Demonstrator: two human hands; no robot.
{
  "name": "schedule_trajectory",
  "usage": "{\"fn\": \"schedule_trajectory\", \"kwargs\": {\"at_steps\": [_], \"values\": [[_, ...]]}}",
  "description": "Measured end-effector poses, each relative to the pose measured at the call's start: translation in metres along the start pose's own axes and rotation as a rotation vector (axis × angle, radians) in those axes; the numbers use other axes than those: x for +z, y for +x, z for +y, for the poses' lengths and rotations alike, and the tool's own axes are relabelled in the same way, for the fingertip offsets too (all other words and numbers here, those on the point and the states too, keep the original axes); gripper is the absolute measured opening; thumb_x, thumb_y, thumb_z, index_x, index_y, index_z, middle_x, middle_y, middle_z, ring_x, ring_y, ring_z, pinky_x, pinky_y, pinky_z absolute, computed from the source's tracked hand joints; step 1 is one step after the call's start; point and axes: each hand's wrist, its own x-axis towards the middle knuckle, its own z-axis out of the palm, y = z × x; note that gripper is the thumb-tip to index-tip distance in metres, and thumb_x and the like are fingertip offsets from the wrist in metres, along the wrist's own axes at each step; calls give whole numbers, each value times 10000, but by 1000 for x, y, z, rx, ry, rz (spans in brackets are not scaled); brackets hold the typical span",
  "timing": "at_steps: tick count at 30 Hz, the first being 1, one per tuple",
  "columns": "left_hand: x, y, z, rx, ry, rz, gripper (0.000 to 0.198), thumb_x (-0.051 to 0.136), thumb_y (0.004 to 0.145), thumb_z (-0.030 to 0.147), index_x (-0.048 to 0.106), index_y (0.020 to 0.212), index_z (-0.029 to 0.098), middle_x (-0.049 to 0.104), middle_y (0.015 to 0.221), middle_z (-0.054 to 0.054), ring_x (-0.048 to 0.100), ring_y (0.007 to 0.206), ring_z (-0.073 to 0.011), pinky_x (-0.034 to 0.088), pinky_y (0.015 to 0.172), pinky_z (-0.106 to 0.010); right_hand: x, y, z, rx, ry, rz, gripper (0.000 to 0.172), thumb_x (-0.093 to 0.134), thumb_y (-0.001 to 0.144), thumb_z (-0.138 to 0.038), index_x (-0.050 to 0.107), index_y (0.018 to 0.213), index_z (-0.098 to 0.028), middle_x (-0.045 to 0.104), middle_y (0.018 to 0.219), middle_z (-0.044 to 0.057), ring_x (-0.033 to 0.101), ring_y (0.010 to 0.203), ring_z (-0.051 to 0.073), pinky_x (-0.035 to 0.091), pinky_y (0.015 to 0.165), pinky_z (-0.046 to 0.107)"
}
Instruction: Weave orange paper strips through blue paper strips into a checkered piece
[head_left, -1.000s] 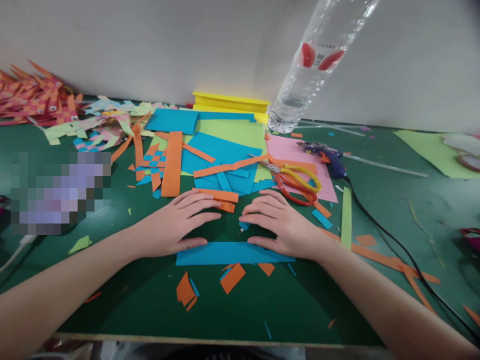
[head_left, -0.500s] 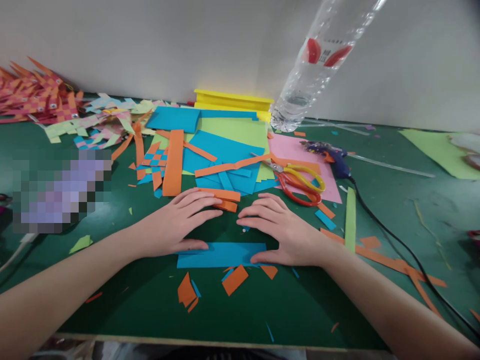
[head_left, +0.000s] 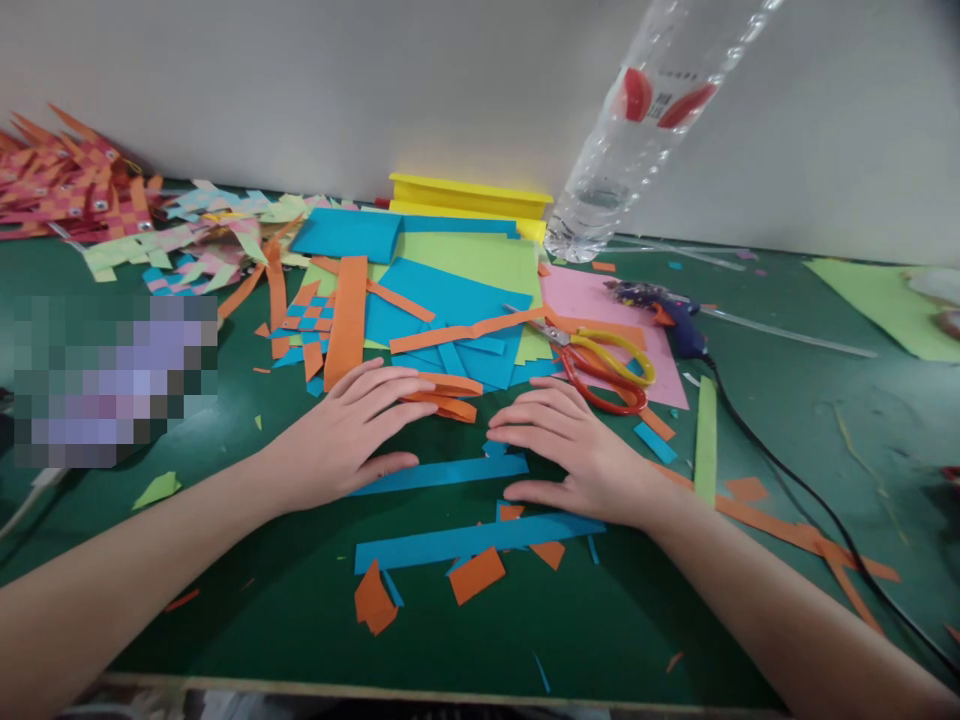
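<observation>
My left hand (head_left: pixel 351 435) rests low over the green table with its fingers apart. Its fingertips are at two folded orange paper strips (head_left: pixel 450 386), and its thumb is by the left end of a blue paper strip (head_left: pixel 457 472). Opposite it, my right hand (head_left: pixel 574 450) has its fingers stretched out and the thumb apart, with nothing visible in it. A second blue strip (head_left: pixel 465 541) lies nearer the front edge, slightly slanted, its right end close below my right hand. Orange scraps (head_left: pixel 478 577) lie around and partly under this strip.
Scissors (head_left: pixel 600 365) with red and yellow handles lie beyond my right hand. Behind them are a glue gun (head_left: pixel 675 320) with a black cord and a tilted plastic bottle (head_left: pixel 607 180). Blue sheets (head_left: pixel 450 290) are stacked at the back; woven paper pieces (head_left: pixel 82 185) are piled far left.
The blue paper between my hands now shows as two separated strips, one nearer the front edge and one farther back. My hands stay in nearly the same place.
</observation>
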Motion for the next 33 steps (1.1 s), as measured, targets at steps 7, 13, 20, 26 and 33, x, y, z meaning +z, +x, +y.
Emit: {"fn": "schedule_trajectory", "kwargs": {"at_steps": [7,13,20,26,33], "values": [[-5,-3,-9,41,-37,7,508,559,913,475,464,1347,226,516,1381,-91,385,1331,-282,309,1139,-477,-5,-1,-2,-120,-143,159,118,638,868,-310,682,820,-212,618,718,-1,546,761,156,403,979,465],[-1,-4,-10,-10,-95,-76,623,654,837,498,441,1377,270,451,1445,-84,346,1359,-297,318,1133,-489,-3,2,-6,-131,-144,38,223,565,918,-370,689,998,-203,668,841,29,573,828,164,390,1011,470],[0,-3,-9,-11,-73,-101,613,608,859,525,421,1379,261,418,1464,-88,323,1370,-294,324,1127,-488,-2,0,0,-75,-203,63,190,552,933,-285,708,925,-175,656,741,16,567,791,165,388,1021,482],[0,-4,-9,-21,-78,-116,613,593,873,522,411,1390,248,410,1471,-101,323,1369,-307,335,1116,-504,-1,-3,6,93,-307,143,284,543,911,-202,651,648,-209,629,670,4,540,726,164,415,978,454],[1,-4,-9,-30,-109,-104,646,618,862,505,386,1414,262,423,1467,-98,339,1365,-311,340,1113,-509,-2,-1,2,87,-264,174,171,537,906,-186,692,837,-210,667,761,20,568,736,162,433,958,437]]}}
